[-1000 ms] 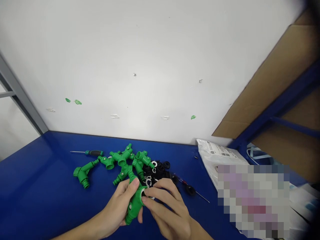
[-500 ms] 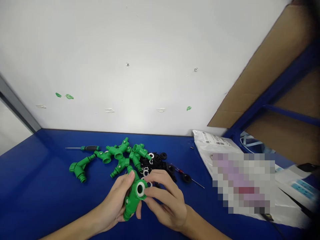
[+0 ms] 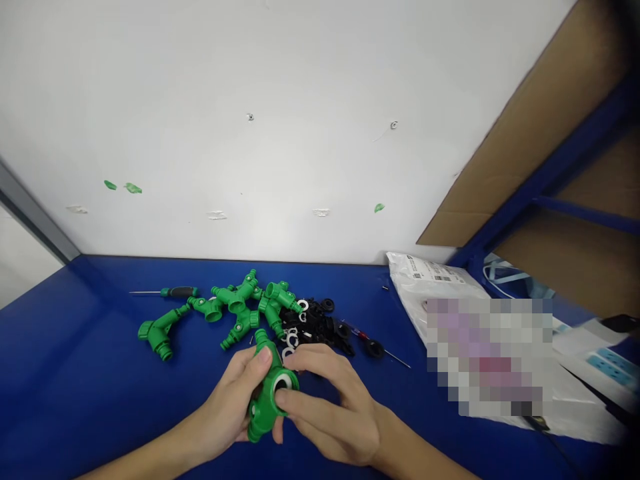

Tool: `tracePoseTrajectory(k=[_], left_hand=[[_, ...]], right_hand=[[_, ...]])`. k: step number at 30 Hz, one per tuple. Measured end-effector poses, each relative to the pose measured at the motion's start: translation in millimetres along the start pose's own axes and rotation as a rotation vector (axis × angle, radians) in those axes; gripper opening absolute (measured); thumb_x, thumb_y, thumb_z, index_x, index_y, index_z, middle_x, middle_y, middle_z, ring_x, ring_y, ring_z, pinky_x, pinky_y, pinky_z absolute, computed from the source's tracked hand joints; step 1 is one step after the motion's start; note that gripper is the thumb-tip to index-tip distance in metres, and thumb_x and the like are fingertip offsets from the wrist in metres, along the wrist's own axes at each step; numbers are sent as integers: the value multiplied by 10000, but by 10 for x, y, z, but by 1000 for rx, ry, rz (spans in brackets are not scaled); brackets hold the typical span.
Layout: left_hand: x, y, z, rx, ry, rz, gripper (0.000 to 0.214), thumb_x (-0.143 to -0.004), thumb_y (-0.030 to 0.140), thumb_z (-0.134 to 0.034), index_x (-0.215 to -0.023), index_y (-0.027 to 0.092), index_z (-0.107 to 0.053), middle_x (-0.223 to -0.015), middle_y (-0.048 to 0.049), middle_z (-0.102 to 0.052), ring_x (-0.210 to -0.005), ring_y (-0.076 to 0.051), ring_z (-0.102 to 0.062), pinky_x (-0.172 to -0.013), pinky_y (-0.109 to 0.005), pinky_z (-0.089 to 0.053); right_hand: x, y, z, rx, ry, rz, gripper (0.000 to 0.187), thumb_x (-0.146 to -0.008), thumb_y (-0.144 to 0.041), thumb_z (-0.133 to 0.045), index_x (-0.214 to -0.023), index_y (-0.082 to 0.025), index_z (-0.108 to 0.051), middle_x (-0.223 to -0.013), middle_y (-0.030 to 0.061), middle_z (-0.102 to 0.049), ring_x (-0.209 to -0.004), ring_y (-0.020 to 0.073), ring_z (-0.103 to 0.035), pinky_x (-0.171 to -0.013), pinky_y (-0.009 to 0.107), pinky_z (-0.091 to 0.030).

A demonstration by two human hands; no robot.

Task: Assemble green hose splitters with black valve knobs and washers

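Black-handled screwdriver lies at ten o'clock from the hands on the blue table, then green plastic connectors at eleven. Left hand and right hand both grasp one green connector between them, fingers closed around it. Black and white rings lie at one o'clock.

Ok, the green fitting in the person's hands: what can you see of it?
The green plastic hose fitting is a glossy, moulded, branched piece. A white ring lines its open round port, which faces right; one stub rises near the top, another points down toward the person. The left hand cradles it, thumb on top, and the right hand wraps over its right side. It is held tilted above the blue worktop.
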State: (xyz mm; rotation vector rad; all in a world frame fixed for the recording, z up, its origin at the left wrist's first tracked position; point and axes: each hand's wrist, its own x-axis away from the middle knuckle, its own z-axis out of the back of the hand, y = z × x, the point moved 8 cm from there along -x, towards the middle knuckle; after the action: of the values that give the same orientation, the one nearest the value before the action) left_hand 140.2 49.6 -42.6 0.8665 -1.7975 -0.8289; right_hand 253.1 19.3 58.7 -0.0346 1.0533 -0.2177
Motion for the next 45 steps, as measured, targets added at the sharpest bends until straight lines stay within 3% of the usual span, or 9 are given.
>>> tracePoseTrajectory(k=[4, 9, 15, 20, 35, 37, 40, 42, 45], left_hand=[[2, 5, 39, 32, 41, -6, 710, -553, 788, -699, -914, 236, -436, -351, 114, -521, -255, -87, -377, -301, -154, -131], [-29, -3, 34, 22, 17, -20, 717, -574, 811, -663, -936, 226, -463, -303, 142, -441, -237, -77, -306, -281, -154, -142], [-38, -6, -8, -27, -6, -4, 691, -617, 830, -606, -907, 217, -476, -325, 67, -538, -253, -73, -306, -277, -146, -125], [-11, 43, -122, -1, -109, -10, 632, -660, 819, -572, -848, 227, -459, -315, 43, -564, -227, -43, -182, -260, -147, -103], [-25, 33, 83, -94, 3, -82, 647, -721, 785, -572, -968, 191, -498, -386, 36, -593, -275, -76, -337, -299, -153, -147], [2, 69, 63, -110, -24, -140, 650, -707, 798, -581, -920, 185, -528, -425, 26, -604, -295, -76, -382, -300, -148, -175], [49, 168, -42, -143, -113, -279, 582, -723, 739, -641, -798, 167, -564, -542, 6, -620, -398, -91, -513, -350, -165, -357], [64, 211, -82, -139, -138, -342, 529, -740, 678, -681, -751, 163, -563, -617, 9, -612, -479, -106, -576, -446, -208, -486], [54, 196, -101, -137, -158, -342, 497, -778, 653, -662, -775, 166, -562, -627, 22, -598, -473, -108, -582, -492, -248, -532]], right_hand=[[-25, 18, -28, 22, -47, -24, 248, -915, -87, -530, -1140, -148, -614, -1114, 145, -586, -1013, 203, -600, -830, 358, -580], [-26, 36, -37, 35, -56, -29, 209, -961, -161, -511, -1153, -141, -591, -1112, 161, -579, -1008, 224, -601, -819, 387, -575], [-45, 106, -85, 29, -161, -138, 205, -935, -133, -548, -1133, -167, -591, -1055, 136, -619, -815, 186, -592, -637, 303, -535], [-56, 75, -6, -5, -86, -55, 225, -915, -83, -529, -1118, -153, -598, -1053, 128, -603, -812, 168, -586, -666, 298, -536], [15, 68, -69, -44, -81, -103, 314, -923, -122, -546, -1219, -220, -580, -1128, 109, -570, -916, 183, -596, -720, 308, -542], [27, 83, -75, -213, -24, -179, 278, -960, -201, -510, -1235, -230, -549, -1093, 102, -561, -882, 183, -585, -693, 306, -535], [88, 251, -132, -602, 86, -468, 265, -982, -335, -493, -1235, -258, -483, -1029, 71, -515, -832, 169, -550, -640, 285, -513], [132, 324, -251, -773, 31, -631, 273, -950, -400, -567, -1174, -252, -515, -1034, 58, -469, -807, 149, -522, -601, 254, -487], [135, 336, -329, -834, -78, -674, 298, -879, -416, -669, -1090, -230, -571, -1031, 44, -423, -765, 122, -481, -548, 216, -446]])
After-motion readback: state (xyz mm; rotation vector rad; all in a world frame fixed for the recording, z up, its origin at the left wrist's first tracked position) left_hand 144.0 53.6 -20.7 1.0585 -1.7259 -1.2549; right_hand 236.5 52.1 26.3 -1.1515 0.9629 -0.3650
